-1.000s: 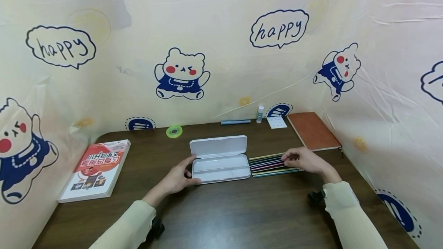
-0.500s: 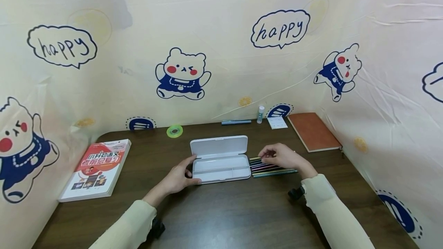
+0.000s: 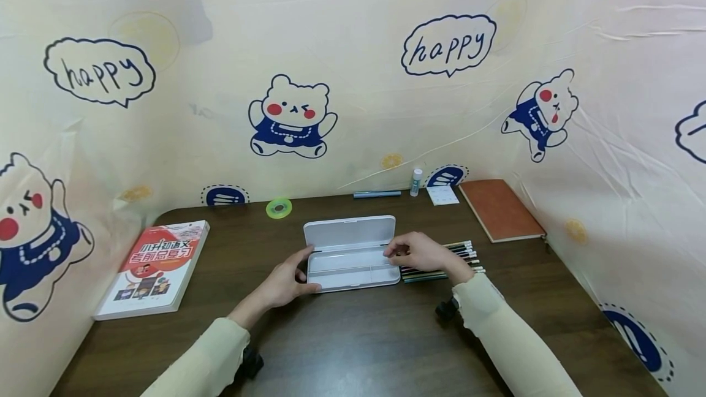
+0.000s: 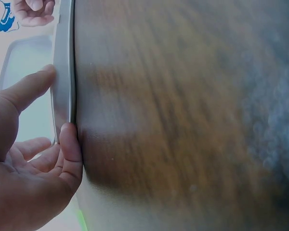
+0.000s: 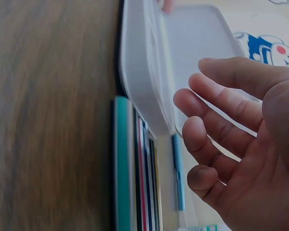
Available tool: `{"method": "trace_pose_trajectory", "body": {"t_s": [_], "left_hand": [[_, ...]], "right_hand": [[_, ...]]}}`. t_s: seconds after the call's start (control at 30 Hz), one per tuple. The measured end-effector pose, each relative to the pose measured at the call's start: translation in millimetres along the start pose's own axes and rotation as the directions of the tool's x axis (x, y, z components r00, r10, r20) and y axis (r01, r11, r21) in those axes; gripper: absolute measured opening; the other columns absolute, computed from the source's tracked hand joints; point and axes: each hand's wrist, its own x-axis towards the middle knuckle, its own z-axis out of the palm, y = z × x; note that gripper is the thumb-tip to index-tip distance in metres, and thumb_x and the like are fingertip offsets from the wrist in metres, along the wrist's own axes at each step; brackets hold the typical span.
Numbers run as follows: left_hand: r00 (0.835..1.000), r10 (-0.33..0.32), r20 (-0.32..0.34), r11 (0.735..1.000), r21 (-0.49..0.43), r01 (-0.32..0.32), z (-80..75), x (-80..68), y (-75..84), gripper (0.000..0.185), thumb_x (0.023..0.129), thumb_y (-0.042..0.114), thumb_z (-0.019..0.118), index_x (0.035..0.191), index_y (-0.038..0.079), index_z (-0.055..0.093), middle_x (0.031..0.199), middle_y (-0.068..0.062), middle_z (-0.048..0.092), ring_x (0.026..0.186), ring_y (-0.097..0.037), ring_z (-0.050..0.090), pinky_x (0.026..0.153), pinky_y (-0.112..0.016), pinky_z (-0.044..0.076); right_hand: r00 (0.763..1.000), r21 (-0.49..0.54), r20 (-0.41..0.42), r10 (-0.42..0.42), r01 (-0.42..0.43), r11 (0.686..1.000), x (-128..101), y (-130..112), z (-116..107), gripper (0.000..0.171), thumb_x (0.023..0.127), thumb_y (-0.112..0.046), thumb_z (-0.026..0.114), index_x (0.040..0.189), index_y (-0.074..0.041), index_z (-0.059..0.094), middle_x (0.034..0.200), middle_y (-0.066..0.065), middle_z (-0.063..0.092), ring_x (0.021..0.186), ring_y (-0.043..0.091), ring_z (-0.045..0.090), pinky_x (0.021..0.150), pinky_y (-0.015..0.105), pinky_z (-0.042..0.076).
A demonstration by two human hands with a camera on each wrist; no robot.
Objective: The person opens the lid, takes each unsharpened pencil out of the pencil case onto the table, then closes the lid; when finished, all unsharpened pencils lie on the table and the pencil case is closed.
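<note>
A white pencil case [image 3: 350, 254] lies open in the middle of the brown table [image 3: 358, 336], its lid folded back. My left hand [image 3: 302, 271] holds the case's left end, thumb on the front edge and forefinger on the rim; the left wrist view shows this grip [image 4: 59, 101] on the case [image 4: 62, 57]. A row of coloured pencils [image 3: 449, 260] lies just right of the case. My right hand [image 3: 394, 254] hovers over the case's right end and the pencils' left ends. In the right wrist view, the right hand [image 5: 202, 120] is loosely curled and empty, beside the case [image 5: 144, 72] and pencils [image 5: 135, 183].
A red-covered book [image 3: 151, 268] lies at the left. Along the back are a green tape roll [image 3: 278, 208], a blue pen [image 3: 377, 194], a small glue bottle [image 3: 415, 182] and a white card [image 3: 442, 195]. A brown notebook [image 3: 499, 210] sits at the back right. Printed cloth walls enclose three sides.
My right hand has slid left along the pencils from their right ends to the case's right end, uncovering the pencil tips. The left hand has stayed on the case.
</note>
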Motion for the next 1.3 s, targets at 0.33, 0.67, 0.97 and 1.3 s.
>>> {"method": "trace_pose_trajectory", "body": {"t_s": [0.33, 0.67, 0.97, 1.3], "left_hand": [[1.0, -0.008, 0.002, 1.0, -0.004, 0.008, -1.3, -1.8, 2.2, 0.092, 0.08, 0.026, 0.085, 0.155, 0.013, 0.034, 0.108, -0.007, 0.058, 0.081, -0.012, 0.054, 0.079, -0.031, 0.045], [1.0, -0.006, 0.003, 1.0, -0.011, 0.006, -1.4, -1.2, 0.5, 0.092, 0.08, 0.026, 0.085, 0.156, 0.014, 0.034, 0.113, -0.007, 0.057, 0.081, -0.012, 0.054, 0.078, -0.031, 0.046], [1.0, -0.009, 0.004, 1.0, -0.015, 0.009, -1.5, -1.5, 0.8, 0.092, 0.08, 0.026, 0.085, 0.156, 0.014, 0.034, 0.113, -0.007, 0.057, 0.082, -0.012, 0.054, 0.079, -0.031, 0.046], [1.0, -0.013, -0.002, 1.0, -0.013, 0.013, -0.9, -1.0, 0.9, 0.092, 0.079, 0.025, 0.085, 0.155, 0.015, 0.035, 0.113, -0.007, 0.057, 0.081, -0.012, 0.054, 0.077, -0.031, 0.045]], "right_hand": [[0.997, -0.101, 0.067, 0.04, -0.033, 0.994, 12.9, -8.1, 13.6, 0.012, 0.093, -0.019, 0.071, 0.104, -0.019, 0.074, 0.097, -0.005, 0.071, 0.077, 0.009, 0.055, 0.072, 0.025, 0.046], [0.995, -0.157, 0.101, 0.019, -0.003, 0.988, 15.0, -11.8, 13.0, 0.011, 0.091, -0.017, 0.071, 0.1, -0.016, 0.077, 0.095, -0.004, 0.07, 0.084, 0.009, 0.06, 0.077, 0.025, 0.048], [0.996, -0.16, 0.091, 0.014, 0.001, 0.987, 17.9, -11.6, 12.8, 0.007, 0.09, -0.014, 0.071, 0.096, -0.016, 0.075, 0.085, -0.007, 0.067, 0.075, 0.003, 0.054, 0.071, 0.022, 0.045], [0.999, -0.13, 0.033, 0.022, -0.017, 0.991, 22.0, -6.5, 18.2, 0.01, 0.089, -0.012, 0.07, 0.087, -0.021, 0.073, 0.078, -0.01, 0.065, 0.07, 0.003, 0.052, 0.067, 0.021, 0.044]]}}
